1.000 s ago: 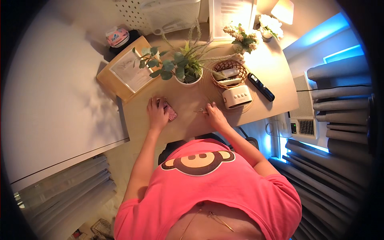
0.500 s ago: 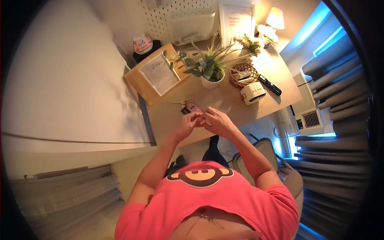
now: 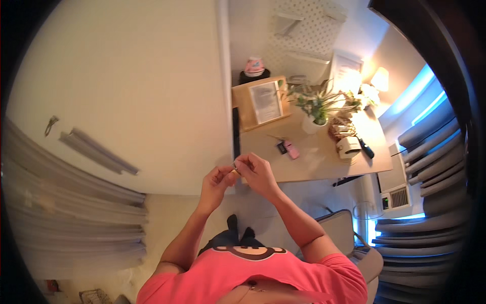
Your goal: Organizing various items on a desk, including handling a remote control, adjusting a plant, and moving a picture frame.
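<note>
"Head view: what's between the hands?"

"Some small item (image 3: 235,170), mostly covered by the fingertips, with a yellowish glint. I can't make out its kind. It's held up near the left front corner of the surface (image 3: 324,169)."

"And the fingers?"

"On the right hand (image 3: 257,173), thumb and forefinger pinch it. The left hand (image 3: 216,185) has its fingers curled, tips pressed to it from the other side."

"What's nearest on the surface?"

"A smooth pink case (image 3: 292,149), beside a black fob (image 3: 281,148). The thin bits above them are too blurred to tell."

"Farther back?"

"A grained wooden board (image 3: 244,109) bearing a framed sheet (image 3: 266,103), and a plant (image 3: 318,105) with thin, spiky leaves in a round white pot (image 3: 313,124). The woven basket (image 3: 340,129) is partly hidden by a boxy white device (image 3: 348,147); a slim black one (image 3: 365,148) lies just beside."

"Anything cut off?"

"The pink shirt (image 3: 238,281), by the lower edge. The pleated grey curtain (image 3: 430,152) fades into the dark rim, and lamplight washes out the flowers (image 3: 369,94)."
</note>
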